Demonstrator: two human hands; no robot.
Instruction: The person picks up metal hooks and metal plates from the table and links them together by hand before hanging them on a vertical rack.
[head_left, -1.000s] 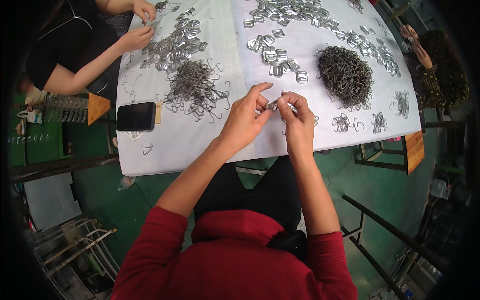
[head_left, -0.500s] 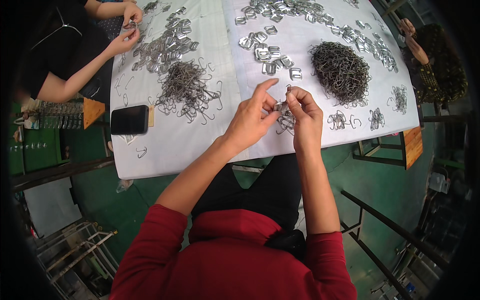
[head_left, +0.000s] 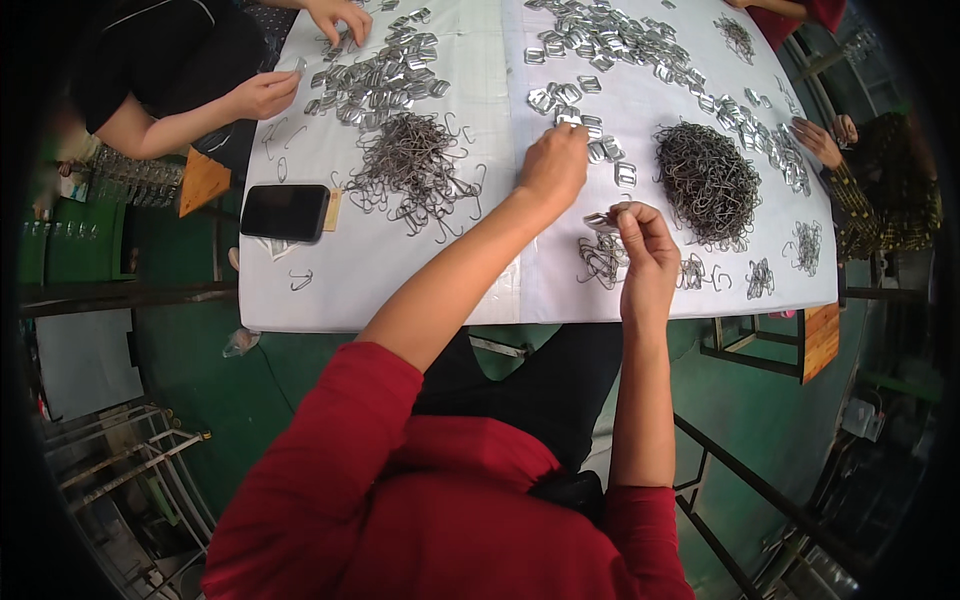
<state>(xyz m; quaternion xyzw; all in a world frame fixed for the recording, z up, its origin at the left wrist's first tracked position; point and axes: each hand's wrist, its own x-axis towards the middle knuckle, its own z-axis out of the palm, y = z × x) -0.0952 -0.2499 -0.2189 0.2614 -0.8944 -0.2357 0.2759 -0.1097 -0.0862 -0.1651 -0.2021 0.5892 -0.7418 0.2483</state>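
Note:
My left hand (head_left: pixel 556 165) reaches over the white table to the near end of a spread of silver metal buckles. Its fingers are bent together at one buckle (head_left: pixel 569 117), the fingertips partly hidden. Nearer to me, my right hand (head_left: pixel 650 250) pinches a flat silver buckle (head_left: pixel 597 221) between thumb and fingers. Just beneath that buckle lies a small heap of bent wire hooks (head_left: pixel 602 262). To the right of my right hand rises a dense mound of dark wire hooks (head_left: pixel 707 185).
Another hook pile (head_left: pixel 410 170) and a black phone (head_left: pixel 284 213) lie on the left. Smaller hook bundles (head_left: pixel 760 279) line the table's near right. Co-workers' hands (head_left: pixel 268 95) work at the left edge, and others (head_left: pixel 820 142) at the right. A wooden stool (head_left: pixel 820 340) stands below the right edge.
My left hand has left my right hand and moved forward to the buckles. My right hand keeps its pinch, with a buckle showing at its fingertips. The view has shifted slightly.

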